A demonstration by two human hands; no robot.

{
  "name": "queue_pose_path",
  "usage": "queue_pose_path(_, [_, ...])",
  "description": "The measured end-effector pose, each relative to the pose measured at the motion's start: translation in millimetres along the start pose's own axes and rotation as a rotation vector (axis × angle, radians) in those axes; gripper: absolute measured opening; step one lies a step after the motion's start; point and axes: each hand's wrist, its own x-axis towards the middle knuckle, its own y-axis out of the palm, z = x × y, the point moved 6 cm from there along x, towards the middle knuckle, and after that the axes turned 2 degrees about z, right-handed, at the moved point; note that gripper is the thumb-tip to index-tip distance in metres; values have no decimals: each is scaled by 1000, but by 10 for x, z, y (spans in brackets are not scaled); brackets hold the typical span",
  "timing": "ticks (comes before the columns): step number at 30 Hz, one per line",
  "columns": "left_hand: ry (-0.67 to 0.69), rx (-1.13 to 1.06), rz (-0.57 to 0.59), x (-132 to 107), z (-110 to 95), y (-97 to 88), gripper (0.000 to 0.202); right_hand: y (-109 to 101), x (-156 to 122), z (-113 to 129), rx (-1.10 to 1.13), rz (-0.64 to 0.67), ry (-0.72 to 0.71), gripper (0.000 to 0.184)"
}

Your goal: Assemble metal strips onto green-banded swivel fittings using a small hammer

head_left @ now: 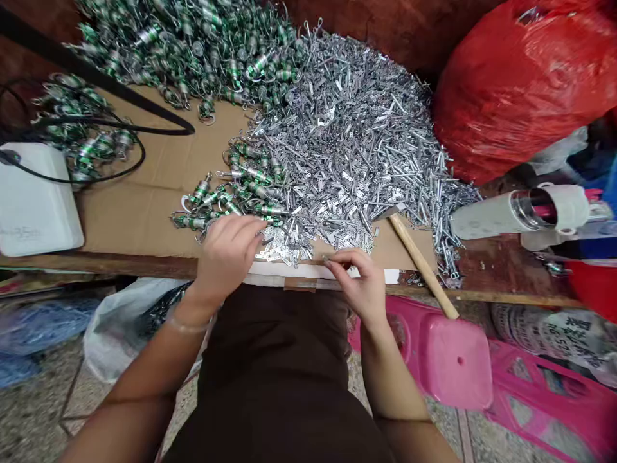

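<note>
My left hand (227,252) hovers at the near edge of the cardboard, its fingers curled together beside a small group of green-and-silver metal fittings (250,173) with wire rings. What those fingers hold, if anything, is hidden. Thumb and forefinger of my right hand (360,278) are pinched on a small metal piece (328,258), too tiny to name more exactly. Just beyond both hands spreads a large heap of small silver metal plates and pins (347,141). To the right of my right hand lies a hammer (419,257) with a wooden handle, its head against the heap.
More green-and-silver fittings (193,45) are piled at the back left. A white box (36,199) and a black cable stand on the left. A red plastic bag (525,90) and a bottle (486,215) sit on the right. Below the table edge is a pink stool (457,360).
</note>
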Motion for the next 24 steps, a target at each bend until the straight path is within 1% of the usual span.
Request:
queue_pose_path(3, [-14,58,129,300,87,230,30,-19,-133,36,5,-19,25,8])
queue_pose_path(4, [-13,80,177,375,106,298,30,-23,-165,39,4,-23,33,8])
queue_pose_path(6, [10,118,272,474,116,390,22,-23,-203,31,-4,-24,50,8])
queue_pose_path(7, [18,118,289,501,110,388,17,-24,-209,26,-7,-27,52,7])
queue_pose_path(8, [20,98,282,514,97,349,13,-26,-210,25,-7,-31,52,7])
queue_pose_path(9, [8,57,251,514,79,274,9,-29,-206,30,-4,-36,47,8])
queue_pose_path(11, [-51,-76,134,462,26,50,7,-39,-194,64,10,-45,31,8])
queue_pose_path(13, [-163,-240,-21,335,-37,-183,12,-52,-185,130,36,-47,6,7])
queue_pose_path(14, [-205,-368,-45,255,-91,-238,17,-59,-183,175,47,-45,-14,7])
queue_pose_path(15, [-216,-497,-48,175,-170,-258,22,-67,-183,226,51,-44,-39,8])
queue_pose_path(16, [-207,-586,-28,101,-263,-247,23,-74,-185,281,41,-43,-69,8])
queue_pose_path(17, [-184,-646,17,34,-364,-206,20,-79,-190,339,12,-40,-105,9])
queue_pose_path(19, [-160,-711,78,-77,-521,-104,14,-71,-205,455,-99,-27,-195,11])
queue_pose_path(22, [-188,-753,71,-181,-610,6,10,-12,-244,577,-290,34,-322,10])
queue_pose_path(24, [-228,-768,58,-219,-609,36,16,19,-275,604,-368,77,-370,9])
